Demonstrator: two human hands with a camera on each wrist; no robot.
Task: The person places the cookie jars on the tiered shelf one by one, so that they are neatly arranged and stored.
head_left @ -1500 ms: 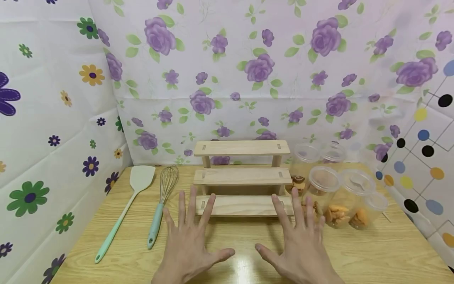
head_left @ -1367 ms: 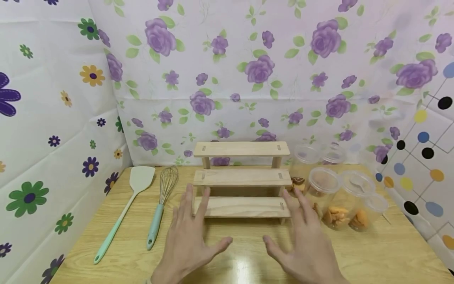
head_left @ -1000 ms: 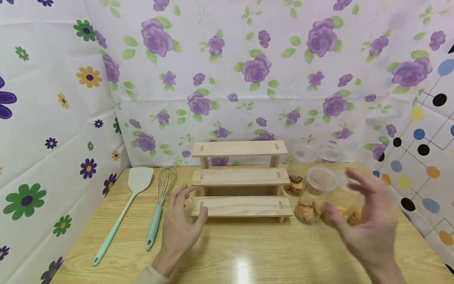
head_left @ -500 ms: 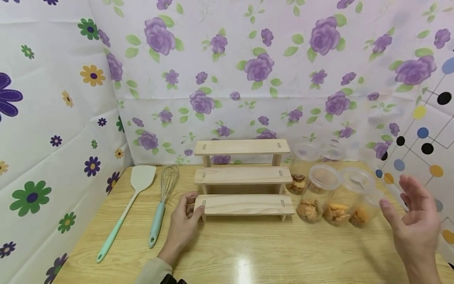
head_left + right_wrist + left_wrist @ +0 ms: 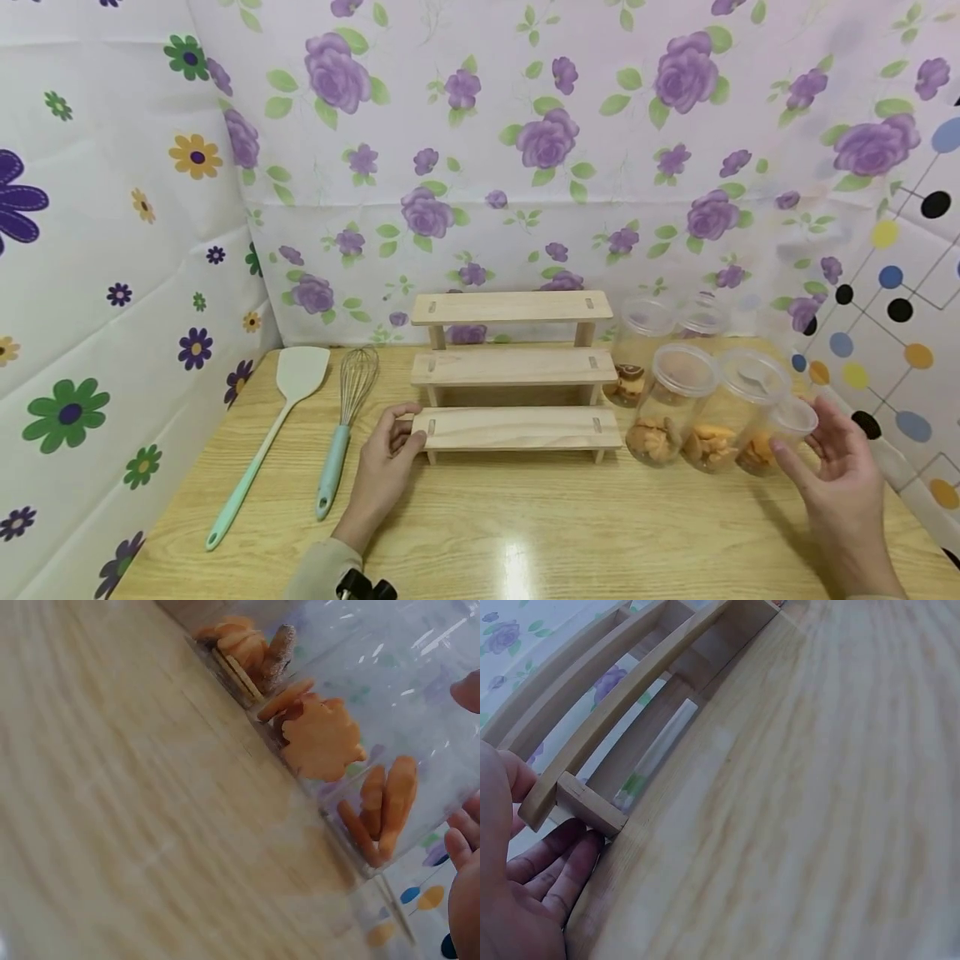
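A three-tier wooden display rack [image 5: 517, 429] stands mid-table. My left hand [image 5: 386, 467] holds the left end of its lowest shelf, thumb at the front. In the left wrist view, the fingers [image 5: 570, 862] curl in by the rack's leg [image 5: 592, 806]. Over on the right, my right hand [image 5: 843, 475] is spread around the small lidded jar [image 5: 791, 417], thumb on the near side and fingers on the far side; firm contact cannot be made out. Orange biscuits [image 5: 386, 806] lie in that jar's bottom in the right wrist view.
Clear lidded jars of biscuits stand close together right of the rack, among them a front jar [image 5: 684, 375] and a wider jar [image 5: 752, 379]. A whisk [image 5: 333, 467] and a pale green turner [image 5: 255, 454] lie at left. Floral cloth [image 5: 480, 167] hangs behind.
Both hands have parted from the front of the rack. The left took hold of the lowest shelf's left end; the right swung out past the jars, then back in to the small jar.
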